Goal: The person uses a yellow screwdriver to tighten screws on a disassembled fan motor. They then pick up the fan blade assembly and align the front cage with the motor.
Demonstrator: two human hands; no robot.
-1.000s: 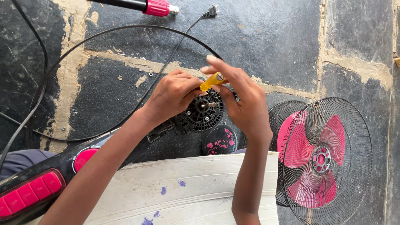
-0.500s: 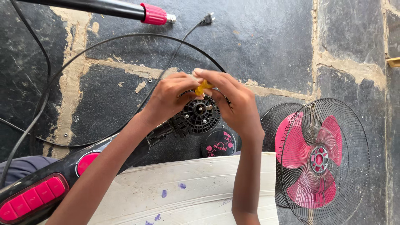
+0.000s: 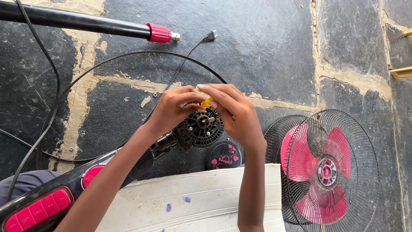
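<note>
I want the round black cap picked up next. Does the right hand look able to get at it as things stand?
Probably yes: the round black cap lies uncovered on the floor just below the right hand, nothing over it. But that hand is pinching a small yellow part.

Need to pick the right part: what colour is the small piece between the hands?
Yellow piece, clearest in the head view.

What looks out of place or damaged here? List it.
The fan is in pieces: the bare motor sits between the left hand and right hand, while the pink blades in their wire guard lie apart on the cracked stone floor.
</note>
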